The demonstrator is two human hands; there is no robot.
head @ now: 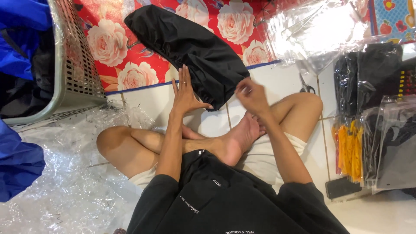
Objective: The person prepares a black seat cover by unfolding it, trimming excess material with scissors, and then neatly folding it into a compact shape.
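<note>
A: Nearest to the person, what are the hands doing?

B: The left hand lies flat, fingers spread, pressing the near end of the black cloth onto the tiled floor. The right hand is curled narrow, fingertips pinching the cloth's near edge just above the crossed legs.

A: And the cloth itself?

B: It runs from the tiles up onto the red flowered mat, across the mat's near edge. It looks thin, soft and a little slick, likely very light, so it would slump if lifted; the gathered edge seems the best grip.

A: Farther off?

B: A mesh basket at the left, scissors on the right, clear plastic bags beyond
</note>
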